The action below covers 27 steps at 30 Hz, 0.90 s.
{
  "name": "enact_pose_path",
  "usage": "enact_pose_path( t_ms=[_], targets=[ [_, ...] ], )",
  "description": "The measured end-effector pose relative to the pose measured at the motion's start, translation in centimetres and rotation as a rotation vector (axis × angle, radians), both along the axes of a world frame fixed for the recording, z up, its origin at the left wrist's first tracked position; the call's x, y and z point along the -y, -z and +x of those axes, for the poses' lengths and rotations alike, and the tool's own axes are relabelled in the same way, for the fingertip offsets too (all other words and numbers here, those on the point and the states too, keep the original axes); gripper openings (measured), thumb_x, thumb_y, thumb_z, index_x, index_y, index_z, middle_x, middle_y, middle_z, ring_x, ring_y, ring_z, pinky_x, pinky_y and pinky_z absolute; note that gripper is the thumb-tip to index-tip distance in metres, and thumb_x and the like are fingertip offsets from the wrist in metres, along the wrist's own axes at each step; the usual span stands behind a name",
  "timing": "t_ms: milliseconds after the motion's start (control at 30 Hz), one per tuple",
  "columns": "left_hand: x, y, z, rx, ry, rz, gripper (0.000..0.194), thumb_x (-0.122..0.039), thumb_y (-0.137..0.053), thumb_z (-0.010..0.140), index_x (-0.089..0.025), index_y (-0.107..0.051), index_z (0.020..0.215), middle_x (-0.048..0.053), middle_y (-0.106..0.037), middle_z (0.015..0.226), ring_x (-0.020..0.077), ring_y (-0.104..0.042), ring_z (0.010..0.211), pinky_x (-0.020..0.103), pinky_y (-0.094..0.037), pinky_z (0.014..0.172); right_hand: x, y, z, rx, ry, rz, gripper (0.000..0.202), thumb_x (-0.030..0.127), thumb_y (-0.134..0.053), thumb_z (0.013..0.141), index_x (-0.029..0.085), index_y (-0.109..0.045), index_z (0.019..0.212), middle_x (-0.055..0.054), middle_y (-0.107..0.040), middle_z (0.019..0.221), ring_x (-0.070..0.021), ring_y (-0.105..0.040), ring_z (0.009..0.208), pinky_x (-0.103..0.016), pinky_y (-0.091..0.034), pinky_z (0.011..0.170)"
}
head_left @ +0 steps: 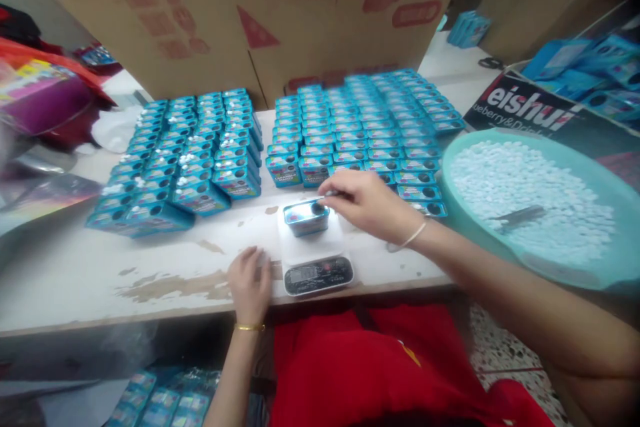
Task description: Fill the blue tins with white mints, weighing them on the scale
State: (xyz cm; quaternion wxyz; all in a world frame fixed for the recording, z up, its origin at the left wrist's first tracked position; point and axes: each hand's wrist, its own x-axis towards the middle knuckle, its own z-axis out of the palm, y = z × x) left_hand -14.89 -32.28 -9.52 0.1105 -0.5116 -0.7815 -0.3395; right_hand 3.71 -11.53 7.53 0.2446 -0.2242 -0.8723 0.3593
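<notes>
A small blue tin (306,217) with a silvery top and a dark round opening stands on a white digital kitchen scale (313,250). My right hand (367,203) is over the tin's right end, its fingers pinched together by the opening. Whatever they hold is too small to make out. To the left of the scale, my left hand (250,280) rests on the table edge with loosely bent fingers and nothing visible in it. Rows of similar blue tins (350,123) stand behind the scale. More tins (197,147) at the left have white pieces on their tops.
At the right, a turquoise basin (523,255) holds many white tablets, with a metal scoop-like tool (523,215) lying on them. Behind it is a black printed box (520,103) of blue packages. A large cardboard box (210,20) stands at the table's back.
</notes>
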Motion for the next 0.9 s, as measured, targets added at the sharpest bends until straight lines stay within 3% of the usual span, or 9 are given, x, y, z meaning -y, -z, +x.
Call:
enact_pose_path(
  t_ms=[200,400,467,533,600,667,800,900],
  targets=[
    [-0.1,0.0,0.1,0.041,0.003,-0.013,0.020,-0.029,-0.054,0.086,-0.017,-0.063,0.100,0.011,-0.063,0.103,0.0224,-0.059,0.097,0.042,-0.047,0.088,0.0,2.0,-1.9,0.151,-0.078,0.113,0.013,0.013,-0.061,0.081,0.016,-0.071,0.088,-0.008,-0.068,0.091,-0.0188,-0.061,0.087,-0.033,-0.046,0.082],
    [-0.1,-0.2,0.2,0.078,0.003,-0.022,0.020,-0.029,-0.053,0.087,-0.017,-0.063,0.099,0.010,-0.063,0.100,0.0217,-0.059,0.095,0.040,-0.047,0.087,-0.2,1.2,-2.3,0.129,-0.053,0.116,0.010,0.012,-0.060,0.080,0.015,-0.069,0.084,-0.007,-0.065,0.088,-0.0179,-0.058,0.085,-0.033,-0.045,0.082],
    [-0.2,-0.3,0.3,0.085,0.001,-0.020,0.020,-0.029,-0.053,0.087,-0.016,-0.063,0.098,0.010,-0.063,0.099,0.0213,-0.059,0.094,0.039,-0.048,0.086,-0.5,0.6,-2.2,0.063,-0.027,-0.059,0.006,0.016,-0.062,0.080,0.015,-0.067,0.078,-0.004,-0.063,0.077,-0.0156,-0.058,0.077,-0.031,-0.046,0.075],
    [-0.2,-0.3,0.3,0.092,-0.001,-0.012,0.020,-0.029,-0.053,0.086,-0.015,-0.063,0.097,0.011,-0.063,0.099,0.0211,-0.059,0.094,0.039,-0.048,0.086,-1.0,0.4,-1.5,-0.034,0.032,-0.367,0.014,0.027,-0.062,0.082,0.015,-0.065,0.076,-0.002,-0.060,0.068,-0.0124,-0.056,0.066,-0.027,-0.047,0.065],
    [-0.2,-0.3,0.4,0.097,-0.002,-0.008,0.020,-0.029,-0.054,0.086,-0.015,-0.064,0.097,0.011,-0.063,0.099,0.0211,-0.059,0.094,0.038,-0.047,0.086,-1.6,0.8,-0.2,-0.126,0.115,-0.693,0.024,0.038,-0.061,0.083,0.016,-0.064,0.077,-0.001,-0.060,0.069,-0.0101,-0.055,0.061,-0.024,-0.047,0.057],
    [-0.2,-0.3,0.4,0.096,-0.004,-0.012,0.020,-0.029,-0.054,0.086,-0.015,-0.064,0.097,0.011,-0.063,0.098,0.0210,-0.058,0.094,0.038,-0.047,0.086,-2.1,1.7,1.5,-0.175,0.197,-0.917,0.021,0.037,-0.063,0.082,0.016,-0.064,0.078,-0.004,-0.063,0.077,-0.0103,-0.059,0.066,-0.024,-0.051,0.060],
    [-0.2,-0.2,0.4,0.101,-0.008,-0.022,0.020,-0.029,-0.054,0.086,-0.016,-0.063,0.096,0.010,-0.063,0.098,0.0205,-0.058,0.094,0.037,-0.047,0.085,-2.1,3.3,4.6,-0.128,0.276,-1.085,0.010,0.017,-0.069,0.073,0.016,-0.066,0.083,-0.007,-0.068,0.089,-0.0141,-0.066,0.083,-0.028,-0.056,0.080],
    [-0.1,-0.1,0.4,0.102,-0.006,-0.028,0.020,-0.030,-0.054,0.086,-0.016,-0.063,0.097,0.010,-0.063,0.098,0.0203,-0.059,0.094,0.037,-0.047,0.085,-1.5,3.5,5.2,-0.091,0.283,-1.063,0.015,0.020,-0.070,0.073,0.015,-0.066,0.086,-0.008,-0.071,0.089,-0.0159,-0.068,0.082,-0.029,-0.056,0.080]
  ],
)
